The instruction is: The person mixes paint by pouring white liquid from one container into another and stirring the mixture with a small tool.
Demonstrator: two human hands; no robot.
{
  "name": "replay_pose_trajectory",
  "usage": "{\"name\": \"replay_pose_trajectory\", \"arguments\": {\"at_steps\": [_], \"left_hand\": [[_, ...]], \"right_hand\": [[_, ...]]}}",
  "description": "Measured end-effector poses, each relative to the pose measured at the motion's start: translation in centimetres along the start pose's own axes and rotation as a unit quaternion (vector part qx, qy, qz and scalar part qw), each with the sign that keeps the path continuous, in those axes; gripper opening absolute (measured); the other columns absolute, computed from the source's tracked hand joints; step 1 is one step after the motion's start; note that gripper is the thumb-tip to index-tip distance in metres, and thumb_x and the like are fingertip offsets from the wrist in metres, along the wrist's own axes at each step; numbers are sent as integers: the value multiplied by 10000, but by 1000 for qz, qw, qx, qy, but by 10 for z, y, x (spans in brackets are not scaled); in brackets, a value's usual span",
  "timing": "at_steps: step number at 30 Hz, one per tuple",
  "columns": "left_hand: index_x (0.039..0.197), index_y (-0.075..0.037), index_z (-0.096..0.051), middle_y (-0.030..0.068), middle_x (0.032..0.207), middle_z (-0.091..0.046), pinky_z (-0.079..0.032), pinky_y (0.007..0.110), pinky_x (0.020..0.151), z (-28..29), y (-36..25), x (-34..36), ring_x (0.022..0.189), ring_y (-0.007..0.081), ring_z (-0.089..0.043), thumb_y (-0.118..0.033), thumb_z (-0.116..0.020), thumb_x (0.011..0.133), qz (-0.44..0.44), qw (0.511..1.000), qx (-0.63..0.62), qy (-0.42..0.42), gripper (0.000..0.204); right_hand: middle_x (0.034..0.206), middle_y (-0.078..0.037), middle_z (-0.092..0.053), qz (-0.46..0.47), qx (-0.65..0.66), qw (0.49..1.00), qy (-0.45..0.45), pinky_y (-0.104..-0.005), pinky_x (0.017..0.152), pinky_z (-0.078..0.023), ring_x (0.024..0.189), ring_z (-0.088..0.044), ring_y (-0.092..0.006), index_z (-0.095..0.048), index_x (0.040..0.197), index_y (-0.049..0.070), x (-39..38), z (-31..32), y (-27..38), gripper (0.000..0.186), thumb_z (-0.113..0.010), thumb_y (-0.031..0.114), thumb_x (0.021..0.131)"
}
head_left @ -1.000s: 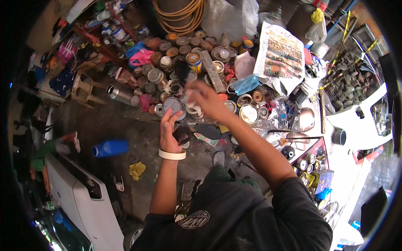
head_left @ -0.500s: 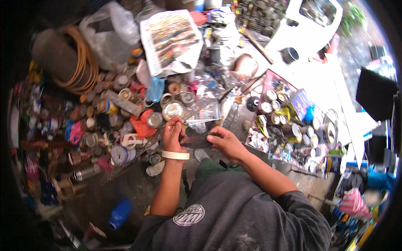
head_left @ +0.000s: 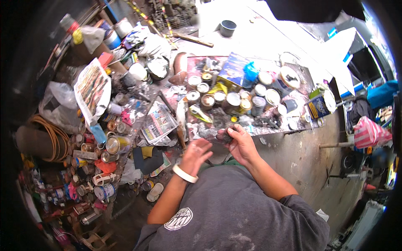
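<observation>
My left hand [head_left: 197, 157] is held up in front of my body, palm turned inward and fingers apart, with nothing in it. Around that wrist sits a cream ring [head_left: 184, 174] that looks like a roll of masking tape. Close by on the right, my right hand [head_left: 243, 146] is closed, its fingers pinching a small dark piece [head_left: 225, 137] whose kind I cannot make out. Both hands are at the near edge of a cluttered worktable. Left of them lie a dark sheet [head_left: 147, 161] with a yellowish patch and a folded newspaper [head_left: 159, 122].
Several open paint cans [head_left: 233, 100] crowd a stained board ahead, beside a blue box [head_left: 233, 69]. A black tub [head_left: 228, 28] stands on the white surface behind. More cans [head_left: 117, 144], a coiled hose [head_left: 54, 136] and a plastic bag [head_left: 63, 102] fill the left side.
My view has swung right, toward the cans on the board. My hands, earlier with a dark, thin thing between them, are now apart; the left has spread its fingers.
</observation>
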State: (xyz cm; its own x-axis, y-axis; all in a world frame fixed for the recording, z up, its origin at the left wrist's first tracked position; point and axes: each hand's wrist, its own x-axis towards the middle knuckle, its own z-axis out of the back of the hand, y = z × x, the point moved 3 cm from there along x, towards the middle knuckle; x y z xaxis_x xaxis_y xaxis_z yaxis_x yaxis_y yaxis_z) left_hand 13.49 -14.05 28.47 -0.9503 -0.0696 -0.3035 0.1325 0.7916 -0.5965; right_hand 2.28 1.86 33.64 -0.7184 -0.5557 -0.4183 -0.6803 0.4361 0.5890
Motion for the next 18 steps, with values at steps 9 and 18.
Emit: {"name": "replay_pose_trajectory", "arguments": {"at_steps": [9, 18], "left_hand": [[1104, -35, -536, 159, 1062, -671, -474, 465, 1004, -113, 95, 64, 1068, 291, -642, -135, -504, 1024, -27, 998, 25, -43, 132], [1108, -44, -530, 98, 1029, -657, -534, 368, 889, -157, 116, 93, 977, 208, -659, -149, -575, 993, 88, 976, 197, 22, 162]], "right_hand": [[1032, -59, -668, -97, -44, 994, 8, -348, 877, -533, 972, -665, -171, -579, 1067, 71, -52, 170, 48, 135, -616, 157, 971], [1142, -88, -637, 101, -214, 970, 47, -286, 874, -481, 1029, -601, -128, -348, 1437, 0, -52, 181, 107, 580, -636, 159, 959]]}}
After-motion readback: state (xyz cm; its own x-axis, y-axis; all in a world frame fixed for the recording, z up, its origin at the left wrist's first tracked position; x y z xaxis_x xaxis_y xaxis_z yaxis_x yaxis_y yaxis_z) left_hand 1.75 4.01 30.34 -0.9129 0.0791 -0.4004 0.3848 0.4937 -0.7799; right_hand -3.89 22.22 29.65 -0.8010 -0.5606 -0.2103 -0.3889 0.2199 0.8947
